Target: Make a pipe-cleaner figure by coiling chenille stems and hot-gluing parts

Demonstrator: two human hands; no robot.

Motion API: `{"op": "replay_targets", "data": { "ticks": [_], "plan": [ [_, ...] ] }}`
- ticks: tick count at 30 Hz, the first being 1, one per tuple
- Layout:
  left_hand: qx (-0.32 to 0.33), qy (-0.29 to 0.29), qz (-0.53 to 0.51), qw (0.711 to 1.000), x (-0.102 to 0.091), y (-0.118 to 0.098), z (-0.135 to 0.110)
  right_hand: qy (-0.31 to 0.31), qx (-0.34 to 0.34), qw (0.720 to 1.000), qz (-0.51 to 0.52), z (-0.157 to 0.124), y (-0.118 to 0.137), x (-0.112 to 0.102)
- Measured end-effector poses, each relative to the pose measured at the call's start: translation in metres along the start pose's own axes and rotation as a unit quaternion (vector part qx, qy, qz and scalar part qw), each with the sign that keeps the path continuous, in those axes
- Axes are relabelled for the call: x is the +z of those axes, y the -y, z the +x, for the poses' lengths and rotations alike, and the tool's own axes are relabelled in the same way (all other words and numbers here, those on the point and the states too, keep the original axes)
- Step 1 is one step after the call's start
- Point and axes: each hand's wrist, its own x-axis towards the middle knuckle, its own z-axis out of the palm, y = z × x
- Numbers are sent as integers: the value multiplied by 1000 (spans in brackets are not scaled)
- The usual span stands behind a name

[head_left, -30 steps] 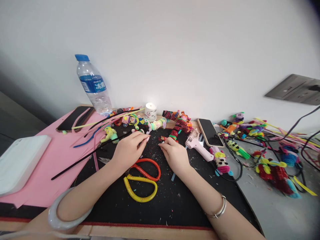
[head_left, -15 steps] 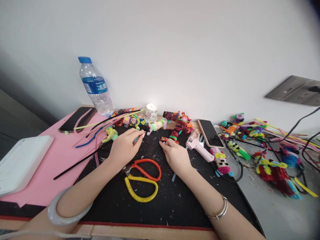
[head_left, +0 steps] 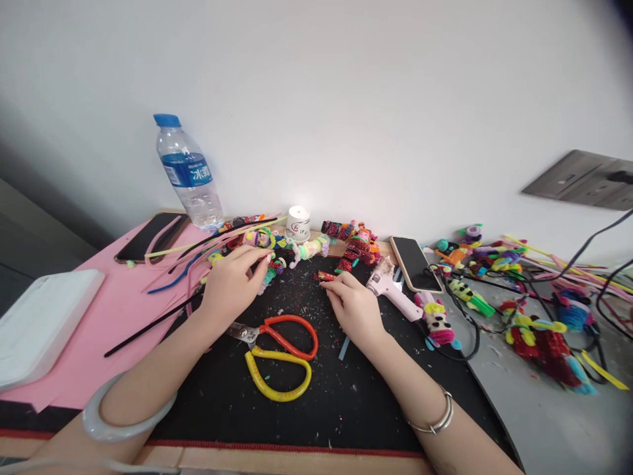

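My left hand (head_left: 231,280) is closed in a pinch beside several small fuzzy pipe-cleaner pieces; whatever its fingertips hold is too small to make out. My right hand (head_left: 353,309) has its fingers curled together on the black mat (head_left: 346,409), just below a small red piece (head_left: 325,276). Whether the right fingers grip anything is hidden. Scissors (head_left: 279,356) with one red and one yellow handle lie between my forearms. A pale pink glue gun (head_left: 393,290) rests to the right of my right hand.
At the back stand a water bottle (head_left: 188,178) and an upturned paper cup (head_left: 298,224). A phone (head_left: 416,262) lies right of centre, another phone (head_left: 151,236) at the left. Pipe-cleaner figures (head_left: 440,323) and cables spread rightward. A white box (head_left: 47,326) sits on pink sheets (head_left: 119,290).
My left hand has moved left, away from the middle of the mat, uncovering more of the scissor blades and small fuzzy pieces. My right hand has shifted slightly right.
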Motion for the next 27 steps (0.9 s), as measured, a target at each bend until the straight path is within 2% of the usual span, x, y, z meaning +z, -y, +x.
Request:
{"op": "replay_targets", "data": {
  "ticks": [3, 9, 15, 18, 23, 27],
  "plan": [
    [2, -4, -3, 1000, -1, -2, 0, -28, 13, 999, 14, 0, -2, -3],
    [4, -7, -11, 1000, -2, -3, -1, -43, 13, 997, 66, -1, -3, -8],
    [32, -5, -32, 999, -1, -6, -3, -49, 16, 981, 189, 0, -6, -9],
    [73, 37, -72, 994, 0, -12, -8, -34, 26, 971, 236, 1, -5, -9],
    [128, 163, -105, 973, 8, -28, -17, -24, 46, 958, 282, 2, 2, -10],
    [108, 199, -105, 968, 14, -36, -19, -8, 52, 951, 305, 2, 5, -10]
  ]
}}
